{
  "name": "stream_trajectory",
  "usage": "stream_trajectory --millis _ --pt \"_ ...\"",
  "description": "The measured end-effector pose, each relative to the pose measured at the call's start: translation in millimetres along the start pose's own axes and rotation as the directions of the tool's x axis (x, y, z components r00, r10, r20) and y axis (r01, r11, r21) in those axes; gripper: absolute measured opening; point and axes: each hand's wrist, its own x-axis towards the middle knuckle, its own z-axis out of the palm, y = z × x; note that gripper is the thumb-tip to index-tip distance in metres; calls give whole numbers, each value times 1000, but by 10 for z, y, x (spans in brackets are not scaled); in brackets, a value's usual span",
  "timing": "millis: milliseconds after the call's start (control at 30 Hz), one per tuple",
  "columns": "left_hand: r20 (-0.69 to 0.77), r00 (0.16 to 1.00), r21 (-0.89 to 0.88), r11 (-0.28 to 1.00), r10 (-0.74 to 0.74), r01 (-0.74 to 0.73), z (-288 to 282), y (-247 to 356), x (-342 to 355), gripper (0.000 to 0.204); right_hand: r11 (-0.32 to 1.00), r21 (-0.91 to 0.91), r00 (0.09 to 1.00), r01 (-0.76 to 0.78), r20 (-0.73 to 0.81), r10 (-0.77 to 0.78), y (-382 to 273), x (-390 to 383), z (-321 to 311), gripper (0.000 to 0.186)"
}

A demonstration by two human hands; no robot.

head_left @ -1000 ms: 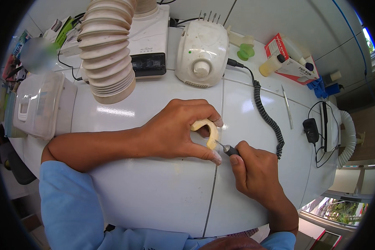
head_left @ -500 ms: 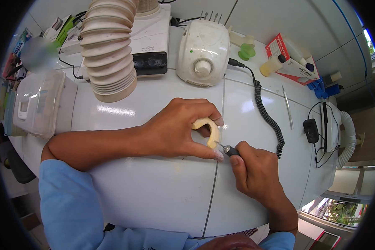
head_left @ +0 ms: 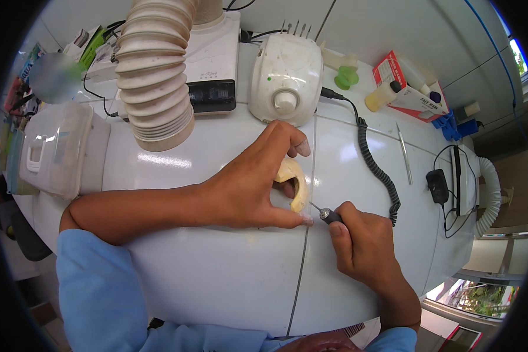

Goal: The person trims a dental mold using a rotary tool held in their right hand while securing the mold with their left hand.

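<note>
My left hand [head_left: 240, 190] holds a cream-yellow, horseshoe-shaped dental arch piece [head_left: 301, 189] above the white table. The thumb is by its near end and other fingers are inside the curve, partly hidden, while the index finger is raised off it. My right hand [head_left: 366, 242] is closed around a dark-gripped rotary handpiece [head_left: 330, 216]. The thin bur at its tip points left at the near end of the arch, with a small gap between them. Whitish dust coats my left fingertips.
Beyond my hands stands a white control unit [head_left: 287, 76] with a knob and several burs on top. A coiled black cord [head_left: 374, 161] runs down its right. A ribbed hose [head_left: 155, 76] hangs at left, near a plastic box [head_left: 58, 152]. A slim metal tool [head_left: 405, 154] lies right.
My left index finger has lifted away from the arch piece, which has turned slightly. The bur has drawn back from the arch's near end. The right hand has barely moved.
</note>
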Motion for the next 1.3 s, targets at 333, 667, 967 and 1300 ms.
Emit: stream_trajectory --millis 333,667,967,1300 --pt "50 996 -135 988 -74 80 -12 -25 9 85 1000 -29 999 4 -35 -5 34 5 27 23" --pt "74 996 -137 989 57 -46 -26 -104 -1 89 997 -81 1000 11 -16 -13 50 37 -2 23" --pt "72 994 -110 991 80 -72 -16 -127 13 89 998 -60 999 -3 -36 1 68 30 4 22" --pt "66 992 -60 993 107 -103 2 -135 20 93 996 -89 1000 -5 -24 3 44 50 -4 22"
